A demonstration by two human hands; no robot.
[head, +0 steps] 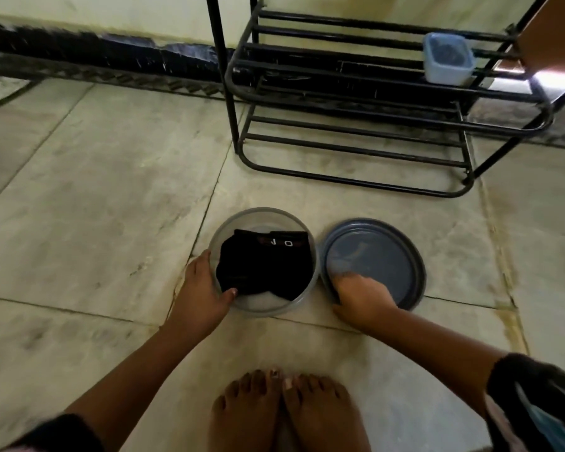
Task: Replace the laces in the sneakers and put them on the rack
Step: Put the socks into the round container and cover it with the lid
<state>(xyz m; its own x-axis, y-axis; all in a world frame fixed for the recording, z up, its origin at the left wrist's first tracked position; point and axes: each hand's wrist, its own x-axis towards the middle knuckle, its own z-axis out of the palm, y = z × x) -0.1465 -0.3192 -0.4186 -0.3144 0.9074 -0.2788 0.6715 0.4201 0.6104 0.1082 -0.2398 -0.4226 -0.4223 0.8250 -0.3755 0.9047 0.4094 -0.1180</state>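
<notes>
While the left hand (206, 288) grips the near-left rim of the round container (310, 252), thumb hooked inside, black fabric items (261, 265) sit folded in it; laces cannot be told apart. Just right of that, the right hand (361, 296) rests on the near edge of the grey lid (388, 256), fingers curled over its rim, flat on the floor (95, 190). Beyond the right hand stands the black rack (349, 132), a small blue tub (447, 58) on its upper rail. No sneakers in view. Risk: lid could slip from that edge hold, or the container tip if pulled by one side. Count: one container, one lid, one rack, one tub, two hands.
</notes>
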